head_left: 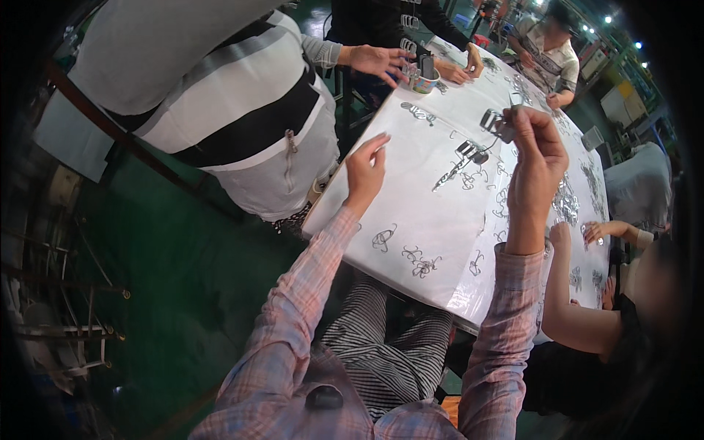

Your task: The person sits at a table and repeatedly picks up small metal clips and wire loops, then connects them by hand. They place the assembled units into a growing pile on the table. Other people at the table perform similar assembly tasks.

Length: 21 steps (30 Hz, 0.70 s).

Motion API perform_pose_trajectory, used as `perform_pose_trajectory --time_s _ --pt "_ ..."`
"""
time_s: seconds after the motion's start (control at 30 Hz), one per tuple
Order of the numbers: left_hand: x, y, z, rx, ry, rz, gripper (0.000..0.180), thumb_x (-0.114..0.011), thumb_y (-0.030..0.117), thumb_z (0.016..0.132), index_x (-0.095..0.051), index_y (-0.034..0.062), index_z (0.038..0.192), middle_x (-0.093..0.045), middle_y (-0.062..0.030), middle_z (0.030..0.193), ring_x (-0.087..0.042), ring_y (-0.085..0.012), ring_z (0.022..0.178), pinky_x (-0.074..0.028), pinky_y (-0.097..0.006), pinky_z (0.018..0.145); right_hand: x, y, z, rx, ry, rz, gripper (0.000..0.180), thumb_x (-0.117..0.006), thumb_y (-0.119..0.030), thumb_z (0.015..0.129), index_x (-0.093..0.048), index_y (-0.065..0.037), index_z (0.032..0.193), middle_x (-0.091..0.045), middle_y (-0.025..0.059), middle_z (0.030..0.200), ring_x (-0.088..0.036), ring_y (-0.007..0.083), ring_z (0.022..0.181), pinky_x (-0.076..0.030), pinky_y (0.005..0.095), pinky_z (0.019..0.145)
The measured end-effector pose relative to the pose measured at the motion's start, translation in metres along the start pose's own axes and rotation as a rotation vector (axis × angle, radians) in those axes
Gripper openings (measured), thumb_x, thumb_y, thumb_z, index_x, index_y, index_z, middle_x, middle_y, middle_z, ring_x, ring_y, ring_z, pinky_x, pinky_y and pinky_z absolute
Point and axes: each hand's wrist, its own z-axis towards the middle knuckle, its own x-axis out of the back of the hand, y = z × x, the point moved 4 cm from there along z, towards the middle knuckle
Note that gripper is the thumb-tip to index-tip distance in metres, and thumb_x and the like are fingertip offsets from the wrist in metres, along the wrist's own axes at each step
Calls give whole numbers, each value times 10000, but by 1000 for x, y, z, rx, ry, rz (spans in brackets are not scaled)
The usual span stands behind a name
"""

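Observation:
My right hand is raised over the right part of the white-covered table. Its thumb and fingers pinch a dark metal wire piece with several loops. A similar stack of looped wire pieces lies on the table just beyond, with loose wire hooks around it. My left hand hovers at the table's left edge, its fingers stretched out and apart from the thumb, with nothing visible in it. Nearer to me lie more bent wire hooks in small groups.
A person in a grey, white and black top stands close on the left, a hand held out beside a tub. Others work along the far and right sides; a bare forearm is close to my right sleeve. Metal racks stand at left.

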Motion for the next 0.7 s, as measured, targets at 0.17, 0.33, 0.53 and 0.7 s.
perform_pose_trajectory --time_s 0.17,0.33,0.53,0.7 --pt "-45 62 54 -176 164 -60 462 -648 22 831 -547 -16 1281 -650 -177 1170 -655 -227 1041 -547 -328 827 11 20 -10 -38 30 -19 81 -675 -63 890 -660 16 900 -663 14 819 -585 43 725 -459 173 665" --pt "-65 59 98 -360 292 264 604 -746 119 755 -523 -23 1298 -671 -198 1037 -667 -301 967 -516 -356 804 6 33 -17 -58 15 20 70 -663 -53 894 -654 15 886 -648 2 787 -578 36 687 -453 172 623" --pt "-90 72 112 -218 130 266 634 -783 241 723 -558 -41 1244 -670 -208 1013 -657 -338 943 -490 -381 818 14 43 -17 -94 24 39 83 -659 -60 896 -647 20 876 -652 11 779 -588 44 683 -464 183 622" --pt "-105 82 112 -368 216 298 678 -804 255 705 -552 -68 1245 -657 -211 1093 -641 -329 1017 -478 -368 881 16 47 -16 -103 46 70 83 -659 -57 894 -644 20 870 -653 11 780 -589 44 683 -466 186 619"
